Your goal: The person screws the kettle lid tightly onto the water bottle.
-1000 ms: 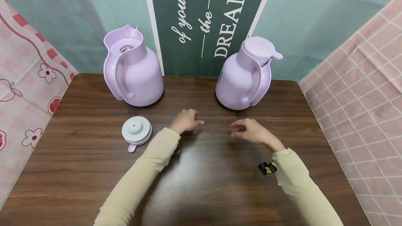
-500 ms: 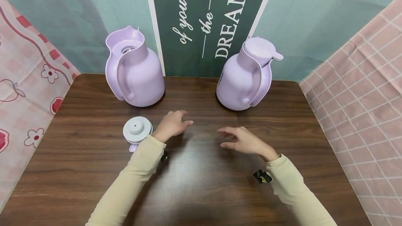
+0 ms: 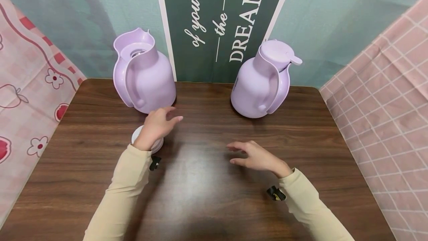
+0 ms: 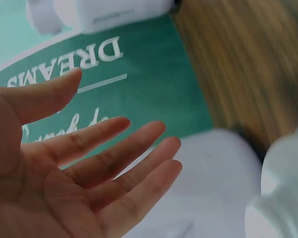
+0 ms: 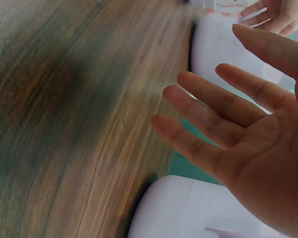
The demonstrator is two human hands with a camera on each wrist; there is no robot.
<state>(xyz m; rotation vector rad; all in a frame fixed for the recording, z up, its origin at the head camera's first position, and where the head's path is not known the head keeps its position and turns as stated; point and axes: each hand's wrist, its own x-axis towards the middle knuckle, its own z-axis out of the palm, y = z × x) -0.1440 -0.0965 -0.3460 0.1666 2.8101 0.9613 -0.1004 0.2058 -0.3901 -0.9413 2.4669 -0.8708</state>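
In the head view my left hand (image 3: 158, 124) hovers in front of the left lilac thermos jug (image 3: 155, 81), its fingers relaxed and holding nothing. Beneath that hand, partly covered by it, a round white stopper lid (image 3: 158, 145) lies upside down on the table. The left jug has no lid, so its round mouth shows. My right hand (image 3: 255, 156) is over the middle right of the table, also holding nothing, with its fingers loosely spread. Behind it stands a second lilac thermos jug (image 3: 254, 84), with its lid (image 3: 276, 52) on. Both palms show bare in the wrist views.
The brown wooden table (image 3: 207, 196) ends at a green wall hanging (image 3: 217, 29) with white lettering, right behind the jugs. Patterned pink cloth (image 3: 30, 96) borders the left side, and pink checked cloth (image 3: 384, 111) borders the right.
My left hand has moved left from mid-table until it overlaps the stopper lid. My right hand has drifted left and toward me, its fingers a little more spread. Jugs and lid stay put.
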